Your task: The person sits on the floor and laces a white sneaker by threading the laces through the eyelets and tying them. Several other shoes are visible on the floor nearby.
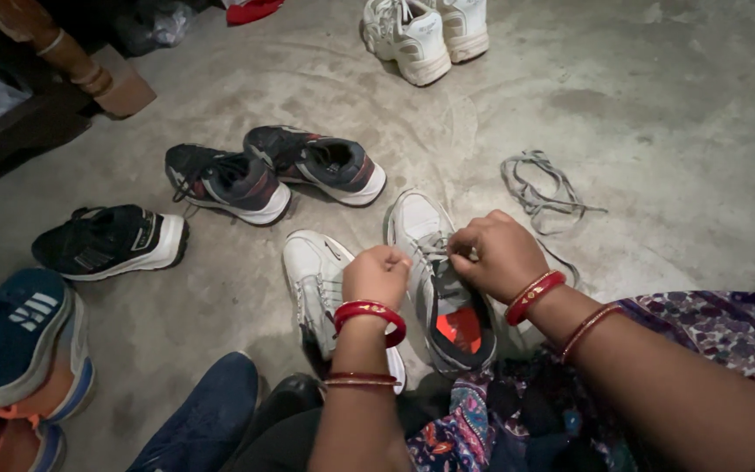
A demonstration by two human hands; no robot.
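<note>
A white sneaker (pixel 421 229) with a red insole lies on the concrete floor right in front of me, toe pointing away. My left hand (pixel 377 274) is closed on its lace at the left side of the tongue. My right hand (pixel 498 253) pinches the lace on the right side. Both wrists carry red bangles. Its matching white sneaker (pixel 312 273) lies just to the left, partly behind my left wrist.
A loose grey lace (pixel 539 194) lies to the right. A dark pair of sneakers (pixel 273 175) sits beyond, a black shoe (pixel 111 240) at left, blue shoes (pixel 19 336) near left, a white pair (pixel 425 31) at the back, a wooden furniture leg (pixel 89 74) at top left.
</note>
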